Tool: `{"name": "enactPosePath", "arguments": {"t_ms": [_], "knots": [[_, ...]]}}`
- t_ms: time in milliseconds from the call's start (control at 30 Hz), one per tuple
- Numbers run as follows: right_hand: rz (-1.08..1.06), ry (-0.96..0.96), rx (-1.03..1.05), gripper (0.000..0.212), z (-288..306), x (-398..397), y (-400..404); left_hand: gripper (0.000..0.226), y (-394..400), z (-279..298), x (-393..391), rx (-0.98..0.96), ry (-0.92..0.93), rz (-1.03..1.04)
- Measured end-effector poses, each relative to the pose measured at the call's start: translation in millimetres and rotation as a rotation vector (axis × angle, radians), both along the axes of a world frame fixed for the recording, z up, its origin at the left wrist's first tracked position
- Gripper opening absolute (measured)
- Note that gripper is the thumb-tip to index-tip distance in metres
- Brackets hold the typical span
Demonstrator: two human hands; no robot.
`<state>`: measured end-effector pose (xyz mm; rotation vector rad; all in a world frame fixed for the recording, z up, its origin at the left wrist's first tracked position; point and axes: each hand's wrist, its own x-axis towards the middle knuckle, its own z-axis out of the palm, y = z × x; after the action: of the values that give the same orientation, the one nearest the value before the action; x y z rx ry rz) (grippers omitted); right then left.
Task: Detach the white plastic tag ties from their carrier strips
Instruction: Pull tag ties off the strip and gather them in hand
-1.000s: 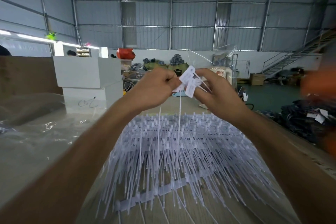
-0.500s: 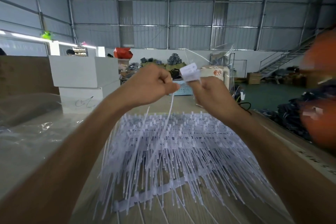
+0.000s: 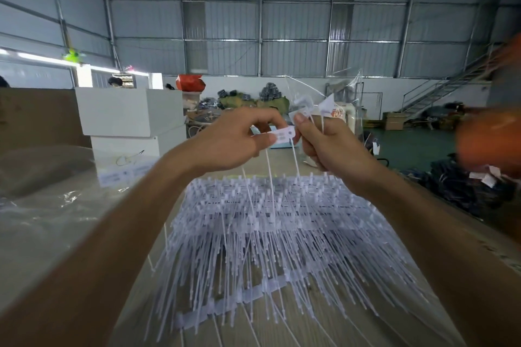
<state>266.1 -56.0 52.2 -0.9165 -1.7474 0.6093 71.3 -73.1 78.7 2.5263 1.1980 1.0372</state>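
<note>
Left hand (image 3: 234, 139) pinching a flat white tag tie (image 3: 282, 134) by its label end, thumb and forefinger closed on it; right hand (image 3: 329, 146) curled round a small bunch of freed ties (image 3: 306, 108), thumb tip pressed at the same label's right edge; half a second back both fists bunched tight together, now drawn slightly apart with the label turned flat and its tail hanging straight down; probably one tie just pulled free and passing to the bunch. Below, spread over the near table, the heap of ties on carrier strips (image 3: 270, 222), most of it still attached. Exact count in the right fist impossible to tell; orange blur (image 3: 490, 141) at far right unreadable; clear plastic bag (image 3: 349, 90) behind the hands hard to trace.
</note>
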Motion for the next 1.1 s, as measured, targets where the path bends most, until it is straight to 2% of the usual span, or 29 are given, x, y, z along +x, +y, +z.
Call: {"name": "enactPosePath", "arguments": {"t_ms": [167,367,567,733,833,933,1033,1100], "knots": [[0.072,0.032,-0.012,0.047,3.1,-0.7,-3.8,0.008,-0.9,-0.1,0.6,0.034,-0.058,-0.001],[0.157,-0.096,0.101,0.016,-1.0,0.4,-5.3,0.012,-1.7,-1.2,1.7,0.032,-0.097,-0.004],[0.071,0.031,0.038,0.029,-2.7,1.4,-0.2,0.010,9.7,-6.0,0.9,0.095,-0.017,0.193],[0.132,0.076,-0.004,0.023,-4.3,-0.8,0.1,0.019,7.7,-6.5,2.8,0.004,-0.070,0.164],[0.145,-0.039,0.097,0.011,-3.3,1.4,-2.9,0.024,5.9,-6.3,6.0,0.007,-0.096,0.170],[0.095,-0.119,0.238,0.019,-3.2,0.9,-4.3,0.027,5.1,-4.9,10.4,0.033,-0.120,0.211],[0.016,-0.201,0.332,0.010,-2.5,-0.6,-4.2,0.030,2.4,-1.9,10.6,0.027,-0.153,0.223],[-0.069,-0.281,0.440,0.022,-3.4,-1.9,-2.4,0.031,0.9,0.4,9.3,0.014,-0.150,0.233]]}}
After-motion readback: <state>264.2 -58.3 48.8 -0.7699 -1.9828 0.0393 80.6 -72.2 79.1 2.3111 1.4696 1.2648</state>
